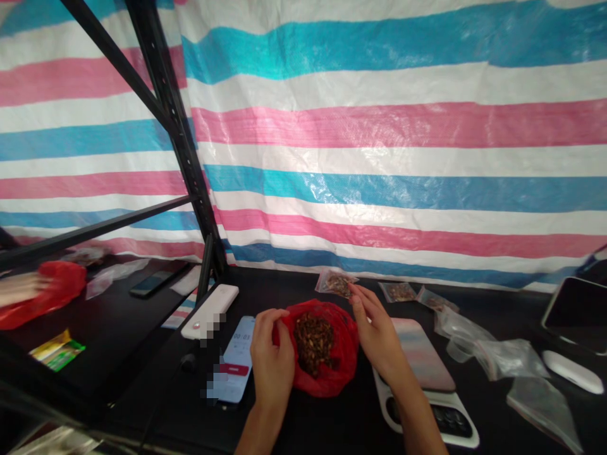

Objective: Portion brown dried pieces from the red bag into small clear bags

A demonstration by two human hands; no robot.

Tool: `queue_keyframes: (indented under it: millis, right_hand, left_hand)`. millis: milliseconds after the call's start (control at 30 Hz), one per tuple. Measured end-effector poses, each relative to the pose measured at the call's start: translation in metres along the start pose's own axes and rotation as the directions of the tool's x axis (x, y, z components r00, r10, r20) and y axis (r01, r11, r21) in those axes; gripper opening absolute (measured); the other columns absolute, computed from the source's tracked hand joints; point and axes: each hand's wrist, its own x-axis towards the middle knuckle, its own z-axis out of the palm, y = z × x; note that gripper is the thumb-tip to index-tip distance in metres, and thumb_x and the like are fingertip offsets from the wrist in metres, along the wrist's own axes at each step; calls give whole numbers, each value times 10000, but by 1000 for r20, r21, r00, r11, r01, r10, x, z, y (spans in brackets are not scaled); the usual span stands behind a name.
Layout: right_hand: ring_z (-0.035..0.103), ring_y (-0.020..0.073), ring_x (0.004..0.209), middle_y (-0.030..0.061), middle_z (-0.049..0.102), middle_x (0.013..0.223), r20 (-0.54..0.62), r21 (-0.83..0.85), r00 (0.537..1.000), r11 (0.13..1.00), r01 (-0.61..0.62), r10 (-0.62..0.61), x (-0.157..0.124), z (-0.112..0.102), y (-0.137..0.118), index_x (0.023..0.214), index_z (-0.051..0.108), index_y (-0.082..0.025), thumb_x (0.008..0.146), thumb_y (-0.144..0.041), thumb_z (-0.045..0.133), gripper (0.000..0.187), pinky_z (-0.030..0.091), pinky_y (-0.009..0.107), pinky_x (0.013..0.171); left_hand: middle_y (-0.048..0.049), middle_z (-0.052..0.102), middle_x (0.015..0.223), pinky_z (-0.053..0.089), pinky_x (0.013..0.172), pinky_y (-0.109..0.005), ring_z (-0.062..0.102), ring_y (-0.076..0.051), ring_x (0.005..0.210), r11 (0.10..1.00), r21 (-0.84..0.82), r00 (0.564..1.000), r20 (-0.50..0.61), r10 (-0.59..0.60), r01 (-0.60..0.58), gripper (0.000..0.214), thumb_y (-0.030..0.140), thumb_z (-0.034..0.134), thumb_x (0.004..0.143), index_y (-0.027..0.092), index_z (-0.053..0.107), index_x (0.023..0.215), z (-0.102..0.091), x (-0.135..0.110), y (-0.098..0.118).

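Observation:
A crumpled red plastic bag [348, 357] stands with its mouth open in front of me. Inside it lies a heap of brown dried bits [313, 344]. My left hand [274, 354] is closed on the bag's left rim, thumb and fingers curled around red film. Beyond the right rim, my right hand [377, 325] has its thumb and fingers drawn together. Its fingertips overlap the near edge of a small clear zip bag [336, 282] filled with similar brown bits; whether they grip it is unclear. Two more filled zip bags, one nearer [398, 291] and one farther right [439, 301], lie beyond that hand.
A phone showing a timer [239, 360] and a white power bank [213, 309] lie left. Beside my right forearm are a pastel phone-like slab [422, 354] and a white-cased phone [462, 433]. Clear bags [512, 359] spread rightward. A black metal post [183, 145] rises at left.

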Motion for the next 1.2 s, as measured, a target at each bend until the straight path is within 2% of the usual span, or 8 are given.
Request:
queue_keyframes:
  millis: [133, 233, 300, 367, 533, 667, 833, 1200]
  right_hand:
    - [639, 265, 1202, 109, 671, 1321, 102, 127, 992, 988, -86, 74, -3, -9, -22, 1183, 750, -234, 954, -613, 465, 526, 470, 458, 1095]
    - [632, 273, 1224, 96, 699, 1292, 329, 171, 937, 969, -176, 112, -7, -20, -33, 1153, 770, -244, 952, -656, 446, 561, 437, 471, 1124]
    - [631, 280, 1229, 90, 709, 1281, 403, 168, 907, 964, -208, 125, -10, -26, -35, 1155, 772, -251, 950, -677, 432, 582, 432, 485, 1126]
    - [637, 293, 1222, 88, 729, 1240, 415, 163, 901, 964, -208, 125, -10, -30, -35, 1141, 780, -261, 939, -692, 437, 587, 441, 500, 1115]
    - [635, 296, 1217, 86, 719, 1249, 335, 143, 935, 974, -174, 118, -6, -31, -28, 1102, 787, -294, 941, -654, 460, 512, 479, 473, 1075]
    - [604, 237, 1193, 77, 677, 1221, 171, 79, 985, 997, 9, -22, -6, -22, -30, 1080, 757, -267, 936, -512, 555, 349, 490, 365, 1020]
    - [611, 156, 829, 6, 644, 912, 429, 37, 902, 999, 23, -37, -15, -4, -48, 939, 710, -243, 896, -304, 653, 94, 494, 270, 786]
    - [641, 185, 869, -19, 735, 951, 446, -220, 895, 971, 89, 19, -16, 3, -47, 951, 722, -275, 930, -238, 607, 123, 411, 329, 843]
  left_hand:
    - [-92, 662, 1092, 487, 985, -430, 626, -246, 1075, 998, 42, 997, -54, 50, -48, 185, 279, 530, 950, 214, 688, 1022, -2, -3, 7]
    - [-58, 709, 950, 547, 796, -342, 680, -200, 850, 961, -226, 987, 63, -151, 161, 253, 413, 537, 964, 209, 657, 1053, -1, -4, 17]
    - [-23, 696, 784, 512, 611, -275, 650, -163, 653, 841, -390, 923, 237, -302, 375, 342, 508, 519, 964, 197, 645, 1029, 1, -3, 21]
    - [1, 655, 658, 449, 529, -243, 607, -146, 566, 732, -453, 850, 397, -346, 509, 383, 556, 548, 937, 187, 651, 944, 2, -1, 24]
    - [18, 616, 555, 421, 522, -219, 550, -116, 509, 646, -464, 769, 550, -326, 606, 360, 528, 709, 828, 178, 651, 769, 1, 1, 27]
    - [-11, 680, 622, 475, 572, -223, 605, -126, 561, 637, -479, 772, 551, -318, 604, 338, 497, 714, 829, 171, 672, 753, 1, -1, 32]
    - [-33, 729, 696, 533, 608, -242, 654, -150, 604, 653, -472, 788, 509, -346, 592, 328, 491, 748, 791, 164, 719, 781, 4, -4, 36]
    - [-49, 756, 784, 561, 678, -255, 687, -177, 708, 725, -400, 802, 480, -355, 560, 301, 466, 715, 819, 170, 766, 834, 8, -9, 32]
